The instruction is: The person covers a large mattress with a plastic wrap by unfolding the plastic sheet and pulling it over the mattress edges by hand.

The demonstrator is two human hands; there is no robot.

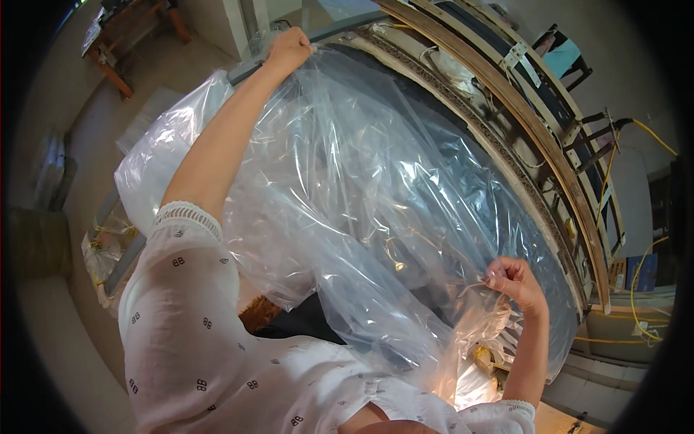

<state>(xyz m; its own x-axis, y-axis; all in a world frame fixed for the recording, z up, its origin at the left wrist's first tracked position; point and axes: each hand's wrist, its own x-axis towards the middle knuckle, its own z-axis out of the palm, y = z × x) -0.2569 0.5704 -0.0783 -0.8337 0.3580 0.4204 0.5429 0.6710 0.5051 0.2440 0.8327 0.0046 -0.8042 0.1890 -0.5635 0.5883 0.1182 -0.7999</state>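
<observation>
The left hand (290, 49) has its fingers folded into a fist, closed on the upper edge of a clear plastic sheet (340, 173). The right hand (516, 286) pinches the same sheet between thumb and bent fingers, nearer to the body. Between the two sets of fingers, the sheet's long axis runs slantwise, from far left to near right, and its folds point from the left fingers toward the body. Beneath is a dark worktop (434, 107); beyond the right fingers curves a brown wooden rail (536, 134).
</observation>
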